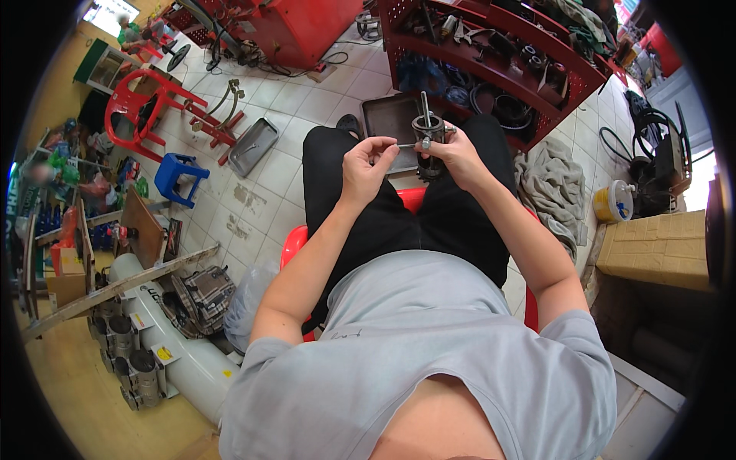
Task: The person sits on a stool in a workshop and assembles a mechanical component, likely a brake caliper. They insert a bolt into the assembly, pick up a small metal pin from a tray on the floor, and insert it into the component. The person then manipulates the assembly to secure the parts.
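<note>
Over my lap, my right hand (463,159) is closed round a dark metal cylindrical part (429,170), held upright with a thin shaft (425,103) rising from its top. My left hand (363,173) pinches the outer end of a slim metal rod (406,146) between thumb and fingertips. The rod's other end reaches the side of the cylindrical part, beside my right thumb. Whether it is threaded in or just touching there, I cannot tell. Below and beyond the part, a dark shallow metal tray (376,115) lies on the floor, partly hidden by my hands and knees.
A red perforated tool cart (491,80) with tools and cables stands ahead. Grey cloth (548,188) lies right, near a yellow-white bucket (613,201). Leftward are another metal tray (254,146), a blue stool (181,178), a red chair (123,107) and a white cylinder (192,376).
</note>
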Demonstrator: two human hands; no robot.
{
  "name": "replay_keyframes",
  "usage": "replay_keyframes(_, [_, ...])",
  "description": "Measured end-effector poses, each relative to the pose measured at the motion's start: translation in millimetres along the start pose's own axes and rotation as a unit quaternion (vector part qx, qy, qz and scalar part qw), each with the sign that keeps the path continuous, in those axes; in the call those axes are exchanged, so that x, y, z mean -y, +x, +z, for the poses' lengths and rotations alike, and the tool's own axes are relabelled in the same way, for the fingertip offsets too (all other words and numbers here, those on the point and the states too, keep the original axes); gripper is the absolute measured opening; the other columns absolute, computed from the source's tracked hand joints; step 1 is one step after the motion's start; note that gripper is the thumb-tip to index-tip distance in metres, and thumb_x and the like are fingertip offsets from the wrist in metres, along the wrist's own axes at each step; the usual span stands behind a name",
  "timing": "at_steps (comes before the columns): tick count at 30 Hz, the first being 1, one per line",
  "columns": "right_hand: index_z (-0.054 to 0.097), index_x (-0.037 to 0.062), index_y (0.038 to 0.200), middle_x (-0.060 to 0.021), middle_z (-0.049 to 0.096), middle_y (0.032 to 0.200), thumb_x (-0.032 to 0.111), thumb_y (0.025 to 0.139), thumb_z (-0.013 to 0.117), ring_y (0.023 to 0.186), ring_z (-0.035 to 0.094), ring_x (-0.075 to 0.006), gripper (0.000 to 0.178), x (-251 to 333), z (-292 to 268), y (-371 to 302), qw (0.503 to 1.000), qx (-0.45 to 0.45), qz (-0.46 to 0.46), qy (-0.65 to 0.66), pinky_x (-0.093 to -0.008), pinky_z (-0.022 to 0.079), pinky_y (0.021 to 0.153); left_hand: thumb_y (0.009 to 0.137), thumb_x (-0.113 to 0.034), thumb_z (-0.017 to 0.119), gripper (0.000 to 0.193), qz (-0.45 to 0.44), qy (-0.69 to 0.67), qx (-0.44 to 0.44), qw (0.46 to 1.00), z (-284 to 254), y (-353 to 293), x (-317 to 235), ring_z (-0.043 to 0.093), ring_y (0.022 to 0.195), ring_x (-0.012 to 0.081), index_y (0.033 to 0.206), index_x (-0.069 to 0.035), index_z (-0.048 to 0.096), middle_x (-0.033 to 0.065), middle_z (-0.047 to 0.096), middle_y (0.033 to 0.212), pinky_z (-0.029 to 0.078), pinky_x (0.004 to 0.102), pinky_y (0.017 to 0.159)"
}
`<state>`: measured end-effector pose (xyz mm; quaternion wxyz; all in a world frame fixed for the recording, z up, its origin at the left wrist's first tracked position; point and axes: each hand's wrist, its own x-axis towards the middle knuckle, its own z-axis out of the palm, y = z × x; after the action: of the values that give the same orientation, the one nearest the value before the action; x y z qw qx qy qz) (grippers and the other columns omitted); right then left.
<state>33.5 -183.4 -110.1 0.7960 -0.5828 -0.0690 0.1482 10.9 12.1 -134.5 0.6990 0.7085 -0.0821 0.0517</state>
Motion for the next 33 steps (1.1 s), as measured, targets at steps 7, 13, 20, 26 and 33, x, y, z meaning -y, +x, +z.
replay_keyframes(7, [0.061, 0.0057, 0.105, 0.0016, 0.061, 0.08, 0.007, 0.079, 0.07, 0.071, 0.055, -0.0066, 0.028, 1.5, -0.7, -1.1, 1.0, 0.01, 0.008, 0.028, -0.0227, 0.043, 0.068, 0.082, -0.007, 0.07, 0.016, 0.056, 0.027, -0.01, 0.998, 4.7, -2.5, -2.8, 0.04, 0.056, -0.0003, 0.097, 0.0, 0.069, -0.0054, 0.058, 0.07, 0.034, 0.0174, 0.05])
replay_keyframes(13, [0.062, 0.0065, 0.101, 0.001, 0.062, 0.079, 0.009, 0.079, 0.071, 0.072, 0.056, -0.0083, 0.024, 1.3, -0.6, -1.2, 0.998, 0.023, 0.015, 0.049, -0.0247, 0.043, 0.069, 0.081, -0.003, 0.069, 0.014, 0.069, 0.022, -0.001, 0.997, 1.8, -2.8, -3.1, 0.038, 0.055, -0.0003, 0.094, -0.002, 0.069, -0.005, 0.061, 0.075, 0.032, 0.0171, 0.05])
replay_keyframes(20, [0.064, 0.0079, 0.092, 0.0009, 0.063, 0.077, 0.011, 0.079, 0.071, 0.071, 0.055, -0.0087, 0.015, -2.2, -4.5, 0.0, 0.998, 0.035, 0.014, 0.052, -0.0247, 0.042, 0.068, 0.079, -0.001, 0.072, 0.02, 0.099, 0.004, 0.016, 0.995, 3.0, -3.3, -5.7, 0.036, 0.054, -0.001, 0.098, -0.002, 0.067, -0.0015, 0.066, 0.091, 0.031, 0.0168, 0.048])
replay_keyframes(26, [0.064, 0.0079, 0.09, 0.0002, 0.063, 0.077, 0.012, 0.08, 0.071, 0.07, 0.056, -0.0091, 0.014, -1.0, -3.6, -0.1, 0.998, 0.025, 0.023, 0.06, -0.0251, 0.042, 0.068, 0.078, -0.007, 0.076, 0.03, 0.07, 0.029, -0.003, 0.997, 3.6, -1.1, -7.0, 0.034, 0.053, -0.0017, 0.105, -0.001, 0.064, 0.0011, 0.066, 0.095, 0.03, 0.0156, 0.047])
replay_keyframes(33, [0.063, 0.0074, 0.093, -0.0003, 0.064, 0.078, 0.012, 0.08, 0.071, 0.07, 0.056, -0.0094, 0.015, -1.6, -5.8, 0.8, 0.998, 0.028, 0.017, 0.054, -0.0255, 0.042, 0.068, 0.079, -0.013, 0.077, 0.036, 0.076, 0.028, 0.014, 0.997, 4.1, -1.2, -11.8, 0.032, 0.05, -0.0023, 0.108, -0.001, 0.062, 0.0033, 0.065, 0.094, 0.029, 0.0158, 0.046])
